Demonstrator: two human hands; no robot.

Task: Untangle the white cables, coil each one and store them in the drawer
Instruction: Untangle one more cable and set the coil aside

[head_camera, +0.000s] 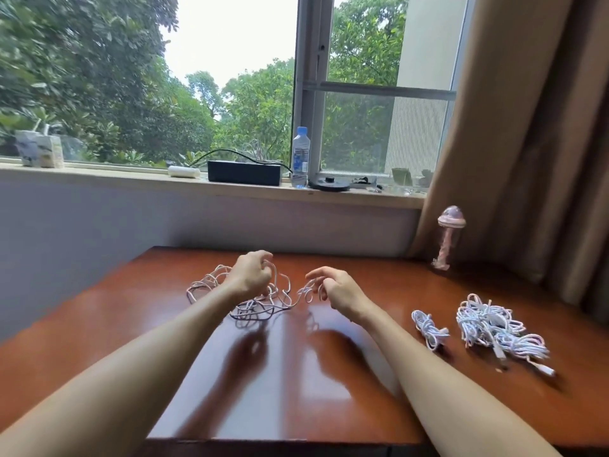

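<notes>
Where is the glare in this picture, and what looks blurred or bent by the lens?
Head view throughout: window daylight leaves a pale glare patch on the wooden table; both forearms throw soft shadows there; the coiled cable bundles at right look smeared; the tangled cable gripped by the left hand is sharper; the wide lens bows the windowsill.

L hand (252, 272) grips cable tangle (253, 308) | R hand (336, 288) at strand (304, 291), grip unclear

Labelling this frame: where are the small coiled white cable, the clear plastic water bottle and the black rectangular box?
small coiled white cable (428, 328), head view, bundle middle
clear plastic water bottle (300, 159), head view, label
black rectangular box (244, 174), head view, front face
</notes>
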